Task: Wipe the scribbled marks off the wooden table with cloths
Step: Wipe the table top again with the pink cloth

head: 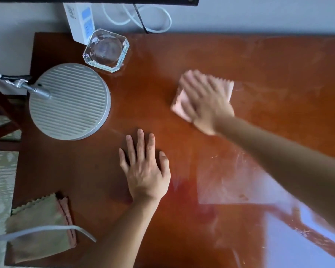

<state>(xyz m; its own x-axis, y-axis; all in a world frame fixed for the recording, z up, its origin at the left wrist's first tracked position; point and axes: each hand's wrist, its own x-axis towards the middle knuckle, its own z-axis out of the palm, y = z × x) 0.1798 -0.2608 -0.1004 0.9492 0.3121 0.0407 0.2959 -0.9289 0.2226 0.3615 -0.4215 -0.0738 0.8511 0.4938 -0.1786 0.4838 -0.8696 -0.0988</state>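
A folded pink cloth lies on the reddish wooden table, right of centre. My right hand presses flat on it with fingers spread, blurred by motion. My left hand rests flat on the bare wood nearer to me, fingers straight. Faint pale smears and scratches show on the wood to the right of the cloth. More of these smears and scratches lie under my right forearm. No clear scribble is visible.
A round grey lamp base stands at the left, a glass ashtray behind it. Beyond those are a white power strip and a coiled cable. Two stacked cloths, olive over pink, lie at the near left corner under a grey cord.
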